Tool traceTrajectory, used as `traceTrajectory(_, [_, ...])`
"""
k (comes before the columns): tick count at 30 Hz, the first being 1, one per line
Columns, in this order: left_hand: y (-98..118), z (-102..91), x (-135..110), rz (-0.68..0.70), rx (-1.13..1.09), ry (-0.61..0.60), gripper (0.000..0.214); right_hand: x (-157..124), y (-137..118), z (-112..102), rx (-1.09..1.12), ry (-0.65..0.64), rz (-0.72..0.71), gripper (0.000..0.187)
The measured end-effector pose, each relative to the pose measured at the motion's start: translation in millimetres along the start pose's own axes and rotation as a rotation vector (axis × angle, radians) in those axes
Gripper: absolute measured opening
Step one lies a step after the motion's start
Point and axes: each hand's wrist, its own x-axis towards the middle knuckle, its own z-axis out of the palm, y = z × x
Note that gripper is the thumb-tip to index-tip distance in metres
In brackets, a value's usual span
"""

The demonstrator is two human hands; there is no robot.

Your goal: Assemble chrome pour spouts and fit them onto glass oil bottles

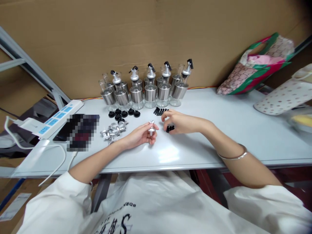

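My left hand [141,135] is closed around a small silver pourer spout [151,127], holding it upright just above the table. My right hand [176,122] hovers beside it with its fingers curled in a pinch over a few small black plastic pieces [170,128]; what the fingertips hold is too small to make out. More black levers [159,111] lie just behind the right hand. A heap of silver spouts [113,131] sits to the left of my left hand, with several black rubber stoppers [124,113] behind it.
Several glass and steel oil bottles [146,87] stand in rows at the back, some with pourers fitted. A white power strip [57,118] and a phone [78,130] lie at left. A patterned bag [258,65] and a dotted white bag [285,96] rest at right. The grey table [219,136] ends near me.
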Motion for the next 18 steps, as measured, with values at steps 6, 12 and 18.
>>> traceTrajectory(6, [-1, 0.5, 2, 0.018, -0.015, 0.034, 0.036, 4, -4, -2, 0.067, 0.083, 0.026, 0.010])
traceTrajectory(12, [-3, -2.0, 2, 0.131, -0.038, 0.135, 0.028, 5, -18, -3, 0.189, 0.265, 0.041, 0.009])
traceTrajectory(18, [-2, -4.2, 3, 0.182, -0.035, 0.180, 0.025, 11, -30, 8, 0.124, 0.405, -0.125, 0.025])
